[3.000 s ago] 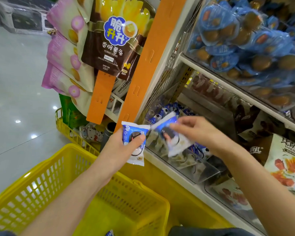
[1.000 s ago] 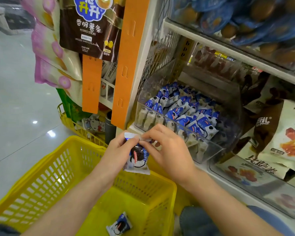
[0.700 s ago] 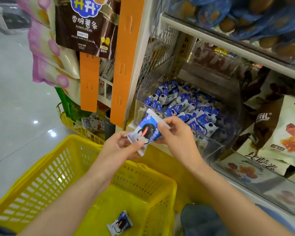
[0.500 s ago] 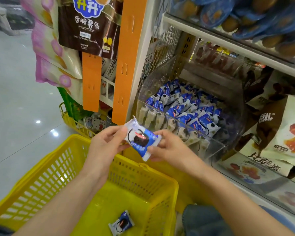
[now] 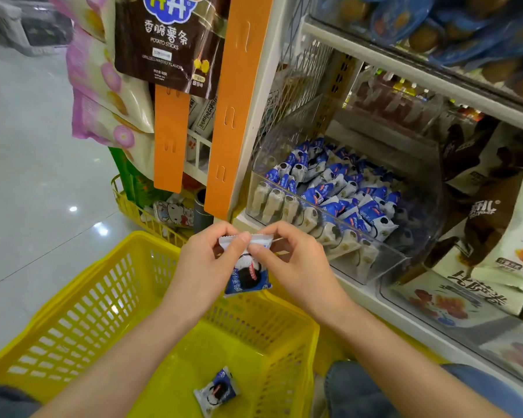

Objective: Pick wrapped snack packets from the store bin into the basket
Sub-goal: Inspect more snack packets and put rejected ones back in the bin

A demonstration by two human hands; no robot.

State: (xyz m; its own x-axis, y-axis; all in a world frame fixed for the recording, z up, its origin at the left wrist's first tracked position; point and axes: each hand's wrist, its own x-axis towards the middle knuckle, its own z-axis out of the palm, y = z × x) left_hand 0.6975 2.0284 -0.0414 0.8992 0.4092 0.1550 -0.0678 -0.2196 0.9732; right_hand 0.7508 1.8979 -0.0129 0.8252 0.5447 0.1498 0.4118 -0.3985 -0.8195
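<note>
A blue-and-white wrapped snack packet (image 5: 247, 276) hangs upright above the far rim of the yellow basket (image 5: 82, 315). My left hand (image 5: 207, 267) and my right hand (image 5: 293, 267) both pinch its top sealed edge, fingertips meeting. One more packet of the same kind (image 5: 217, 391) lies on the basket floor. The clear store bin (image 5: 375, 260) on the shelf, just beyond and right of my hands, holds several of these packets (image 5: 338, 188).
An orange upright strip (image 5: 239, 110) stands left of the bin, with hanging snack bags (image 5: 169, 40) beside it. Large snack bags (image 5: 501, 236) fill the shelf at right. A second yellow basket (image 5: 133, 209) sits behind. Shiny floor (image 5: 27, 176) lies to the left.
The packet was held tilted between both hands half a second ago; now it hangs upright and both hands have shifted to pinch its top edge.
</note>
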